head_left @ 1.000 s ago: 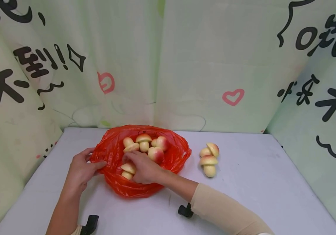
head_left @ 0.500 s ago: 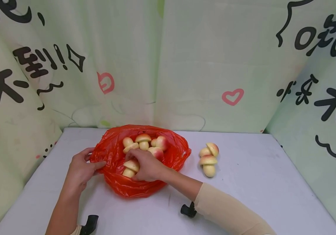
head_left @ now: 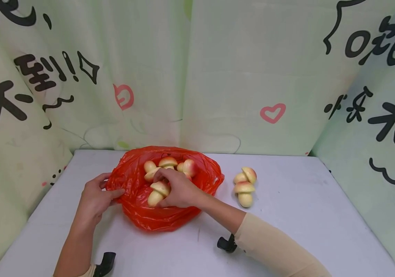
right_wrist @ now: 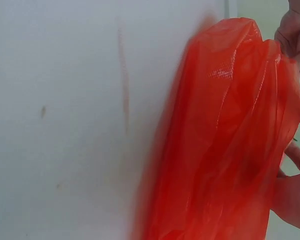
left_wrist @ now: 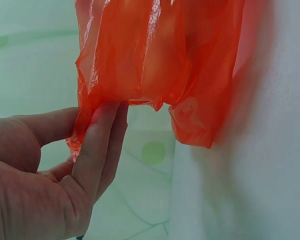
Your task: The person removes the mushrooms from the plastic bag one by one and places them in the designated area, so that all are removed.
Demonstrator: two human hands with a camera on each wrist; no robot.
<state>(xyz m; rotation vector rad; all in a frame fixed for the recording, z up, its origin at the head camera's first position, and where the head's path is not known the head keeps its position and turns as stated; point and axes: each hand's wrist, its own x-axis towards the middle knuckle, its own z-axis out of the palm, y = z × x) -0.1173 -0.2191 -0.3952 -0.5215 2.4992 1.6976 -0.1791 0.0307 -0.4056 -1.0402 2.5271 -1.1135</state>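
Note:
A red plastic bag (head_left: 138,217) lies with its mouth wide on the table, several mushroom-shaped pieces with cream stems and pinkish caps inside. My left hand (head_left: 97,196) pinches the bag's left rim between thumb and fingers; the left wrist view shows the red film (left_wrist: 135,55) between them. Inside the mouth, my right hand (head_left: 180,190) holds a mushroom (head_left: 159,192) between thumb and fingers, its cap up and stem toward me. Behind that hand lie more mushrooms (head_left: 168,162), partly covered by it. In the right wrist view the bag's side (right_wrist: 215,140) hides most of the right hand.
Two more mushrooms, a nearer one (head_left: 244,194) and a farther one (head_left: 249,174), lie close together on the white table (head_left: 304,215) right of the bag. A printed pale green curtain (head_left: 225,77) stands along the back and sides.
My right hand has moved slightly up and to the right inside the bag, and the mushroom in its fingers has come along. The left hand keeps its place on the rim.

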